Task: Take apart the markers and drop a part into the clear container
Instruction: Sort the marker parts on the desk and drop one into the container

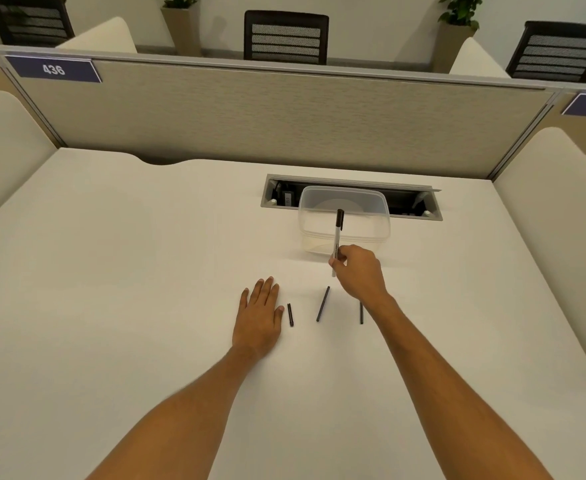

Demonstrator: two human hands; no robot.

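The left hand (259, 317) is lying flat and spread on the desk (111, 271), gripping nothing, with three dark marker pieces (323, 304) lying just to its right. The right hand (359, 271) is pinching a white marker (337, 237) upright before the clear container (345, 216). It looks like the pull-apart step; next, likely both hands gripping it.

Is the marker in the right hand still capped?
Capped: the marker held by the right hand shows its black cap on the upper end.
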